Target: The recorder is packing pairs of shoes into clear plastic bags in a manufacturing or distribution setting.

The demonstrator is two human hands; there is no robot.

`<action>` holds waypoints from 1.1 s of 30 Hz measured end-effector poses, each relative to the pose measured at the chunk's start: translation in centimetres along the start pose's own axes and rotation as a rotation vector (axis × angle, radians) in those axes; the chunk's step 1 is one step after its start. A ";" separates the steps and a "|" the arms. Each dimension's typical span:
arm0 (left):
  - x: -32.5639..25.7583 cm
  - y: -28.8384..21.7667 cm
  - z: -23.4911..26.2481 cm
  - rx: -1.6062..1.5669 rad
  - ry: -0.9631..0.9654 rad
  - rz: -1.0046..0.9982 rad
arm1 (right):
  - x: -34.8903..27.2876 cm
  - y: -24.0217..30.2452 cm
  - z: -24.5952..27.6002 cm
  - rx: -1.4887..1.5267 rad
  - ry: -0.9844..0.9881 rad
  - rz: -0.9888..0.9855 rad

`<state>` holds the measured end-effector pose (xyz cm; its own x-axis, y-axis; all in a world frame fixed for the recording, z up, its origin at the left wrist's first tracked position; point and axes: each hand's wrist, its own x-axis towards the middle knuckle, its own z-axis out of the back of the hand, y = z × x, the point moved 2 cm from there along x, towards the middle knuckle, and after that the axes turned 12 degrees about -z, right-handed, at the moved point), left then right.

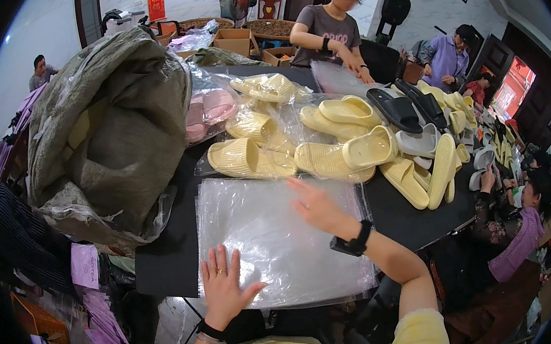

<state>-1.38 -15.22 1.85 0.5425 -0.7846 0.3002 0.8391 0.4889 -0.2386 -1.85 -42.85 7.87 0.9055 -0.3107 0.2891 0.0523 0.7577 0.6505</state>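
Note:
My left hand lies flat, fingers spread, on the near edge of a stack of clear plastic bags on the black table. My right hand hovers open over the far right part of the same stack, just short of a pair of pale yellow slippers. More yellow slippers, some in clear bags, lie beyond the stack. Neither hand holds anything.
A big grey-green sack bulges at the left. Pink bagged slippers, black slippers and grey ones lie farther back. A person stands at the table's far end; others sit at the right.

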 end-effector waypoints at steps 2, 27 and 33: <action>-0.1 0.1 0.0 -0.005 -0.005 0.002 | 0.6 -0.4 -1.5 -0.033 0.045 0.037; 0.2 0.1 0.3 -0.043 0.008 0.009 | 2.9 2.8 12.3 0.126 -0.624 -0.129; -0.2 0.2 0.3 -0.045 0.001 0.021 | -4.5 9.0 11.4 0.085 -0.157 0.270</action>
<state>-1.30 -14.90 2.03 0.5600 -0.7745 0.2942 0.8248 0.4877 -0.2861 -10.29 -41.18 20.47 0.8052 -0.1949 0.5600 -0.2221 0.7765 0.5896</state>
